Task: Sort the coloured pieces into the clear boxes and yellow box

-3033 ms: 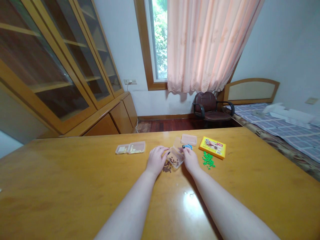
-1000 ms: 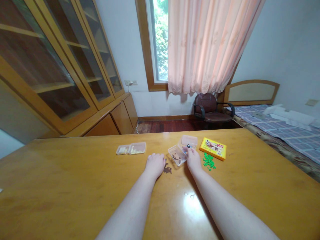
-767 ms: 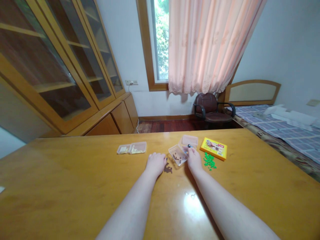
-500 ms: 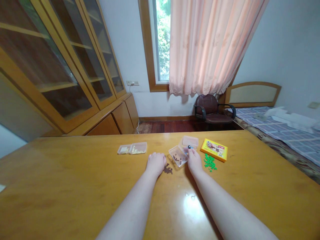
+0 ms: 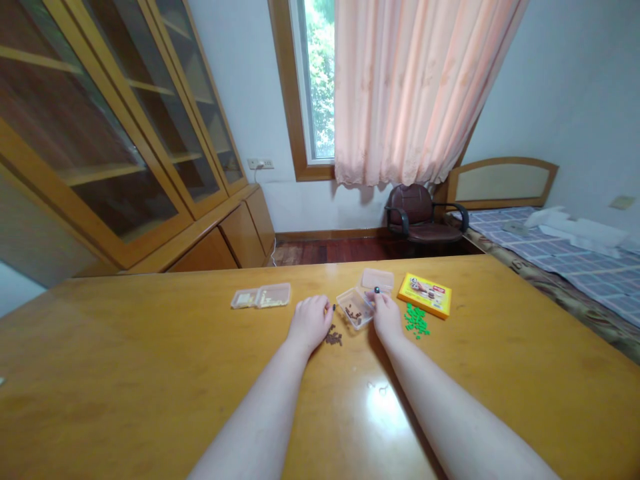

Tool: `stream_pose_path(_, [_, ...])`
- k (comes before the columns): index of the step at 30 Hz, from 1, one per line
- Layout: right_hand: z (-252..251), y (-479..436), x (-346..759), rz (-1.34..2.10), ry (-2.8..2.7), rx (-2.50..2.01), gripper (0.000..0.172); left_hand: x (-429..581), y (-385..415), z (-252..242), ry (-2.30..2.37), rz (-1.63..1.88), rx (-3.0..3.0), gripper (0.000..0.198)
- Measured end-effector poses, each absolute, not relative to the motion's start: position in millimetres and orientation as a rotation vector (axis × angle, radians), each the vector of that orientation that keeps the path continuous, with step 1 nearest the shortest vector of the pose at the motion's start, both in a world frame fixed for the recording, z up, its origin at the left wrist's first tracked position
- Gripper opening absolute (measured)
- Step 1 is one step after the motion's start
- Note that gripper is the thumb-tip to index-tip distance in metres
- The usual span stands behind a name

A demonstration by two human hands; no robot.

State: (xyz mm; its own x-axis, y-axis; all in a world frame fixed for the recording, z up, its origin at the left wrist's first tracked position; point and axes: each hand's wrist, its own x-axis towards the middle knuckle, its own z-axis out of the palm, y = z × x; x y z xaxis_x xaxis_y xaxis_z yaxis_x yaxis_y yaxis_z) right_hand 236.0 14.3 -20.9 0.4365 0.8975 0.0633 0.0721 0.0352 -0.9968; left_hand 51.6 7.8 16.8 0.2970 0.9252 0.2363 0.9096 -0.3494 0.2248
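My left hand [image 5: 311, 320] rests on the wooden table [image 5: 150, 360], fingers curled in a pinch on something small and dark beside a heap of small brown pieces [image 5: 334, 338]. My right hand [image 5: 386, 313] is closed on the right edge of a small clear plastic box [image 5: 353, 309] that holds more brown pieces. The box's open lid [image 5: 377, 279] lies behind it, with a small dark and blue thing [image 5: 377, 291] at my right fingertips.
A yellow printed box [image 5: 425, 294] lies right of my hands, with a scatter of small green pieces [image 5: 417, 321] in front of it. Another open clear box [image 5: 261, 296] sits to the left. Beyond the table are glass-door cabinets [image 5: 125, 133], a brown chair [image 5: 423, 217] and a bed [image 5: 565, 253].
The clear box, tilted up between both hands three seconds ago, now lies flat. My left hand has come off it and curled up beside the brown heap. My right hand stays at the box.
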Motion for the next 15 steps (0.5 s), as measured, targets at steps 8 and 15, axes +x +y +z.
stream_pose_path(8, [-17,12,233,0.84,-0.891,-1.377,0.036,54,8,2,1.776,0.101,2.552,0.026])
stream_pose_path(15, [-17,12,232,0.818,-0.899,-1.373,0.038,55,10,-1,1.79,0.049,2.576,0.03])
